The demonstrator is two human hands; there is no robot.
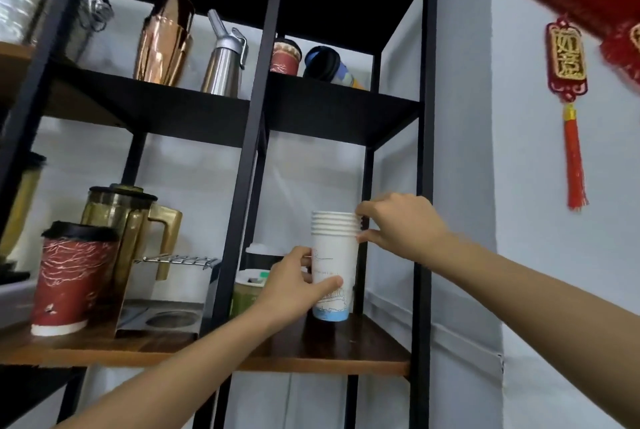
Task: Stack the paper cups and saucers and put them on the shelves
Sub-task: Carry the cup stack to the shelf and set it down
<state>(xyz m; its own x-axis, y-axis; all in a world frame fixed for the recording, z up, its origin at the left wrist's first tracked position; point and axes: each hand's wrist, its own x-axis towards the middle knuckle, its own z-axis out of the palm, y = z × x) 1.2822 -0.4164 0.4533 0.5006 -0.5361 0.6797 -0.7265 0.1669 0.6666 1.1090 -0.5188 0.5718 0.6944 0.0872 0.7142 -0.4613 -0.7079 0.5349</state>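
A stack of several white paper cups [334, 255] with a blue base stands upright on the wooden shelf [346, 352] in the right bay of a black metal rack. My left hand [298, 285] wraps around the lower body of the stack from the left. My right hand [398, 226] pinches the rims at the top of the stack from the right. No saucers are in sight.
Behind the stack sit a green cup [244, 297] and a dark jar. The left bay holds a red lidded cup [74, 276], an amber pitcher [131, 220] and a metal stand. The upper shelf carries a copper shaker, a steel dispenser and two cups. A red ornament [568, 82] hangs on the wall.
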